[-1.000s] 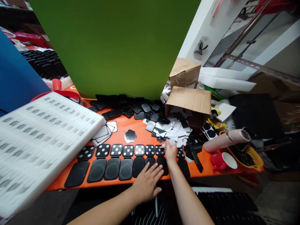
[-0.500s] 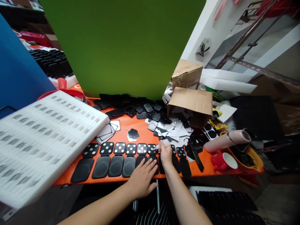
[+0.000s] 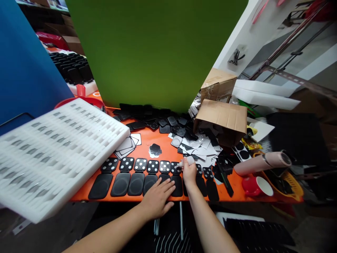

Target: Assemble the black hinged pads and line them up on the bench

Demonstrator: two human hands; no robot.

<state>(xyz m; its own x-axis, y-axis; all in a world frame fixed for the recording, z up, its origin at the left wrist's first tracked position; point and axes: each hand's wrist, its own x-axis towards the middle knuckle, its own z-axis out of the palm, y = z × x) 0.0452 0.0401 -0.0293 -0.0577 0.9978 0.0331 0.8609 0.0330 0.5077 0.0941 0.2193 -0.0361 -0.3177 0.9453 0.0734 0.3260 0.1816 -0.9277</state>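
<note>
A row of opened black cases lies along the front of the orange table point(image 3: 143, 146), each with a dotted square half point(image 3: 140, 164) above a plain black half point(image 3: 136, 184). My left hand point(image 3: 158, 197) rests palm down with spread fingers over the lower halves near the middle. Closed round a small white bottle point(image 3: 187, 161), my right hand point(image 3: 189, 172) tilts its thin tip leftward over a dotted square point(image 3: 175, 167). A small stack of dark pieces point(image 3: 155, 149) sits behind the row, beside white-backed sheets point(image 3: 129, 146).
White foam tray point(image 3: 65, 140) at left; green panel point(image 3: 155, 52) behind. At right are a cardboard box point(image 3: 222, 114), paper scraps point(image 3: 202, 147), a black-handled tool point(image 3: 225, 179), a pink bottle point(image 3: 252, 163), a red mug point(image 3: 251, 186) and a yellow basket point(image 3: 296, 189).
The whole view has shifted, so the table and its items appear farther right. Against the row, my left hand has slid slightly left; my right hand still holds the bottle over the same square.
</note>
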